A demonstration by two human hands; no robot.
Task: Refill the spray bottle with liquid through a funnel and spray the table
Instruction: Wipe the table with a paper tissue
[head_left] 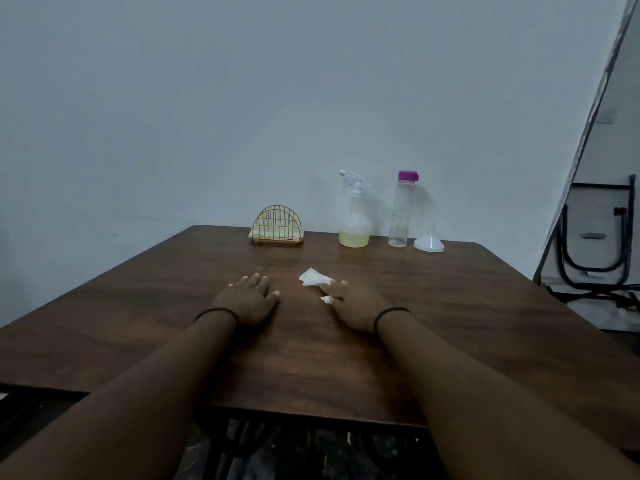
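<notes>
Two hands on the worktop, wiping with a tissue after the refill by the look of it.

Left hand [250,299] lies flat, fingers straight, holding nothing; right hand [353,303] pinches a crumpled white tissue [313,278] against the worktop [138,299]. Spray bottle [354,216], nozzle on and yellowish liquid low inside, stands at the far edge beside a nearly empty clear bottle [401,211] and an upturned funnel [428,241]. To wipe well, I would press the tissue flat and sweep in overlapping passes, steadying with the left.
</notes>
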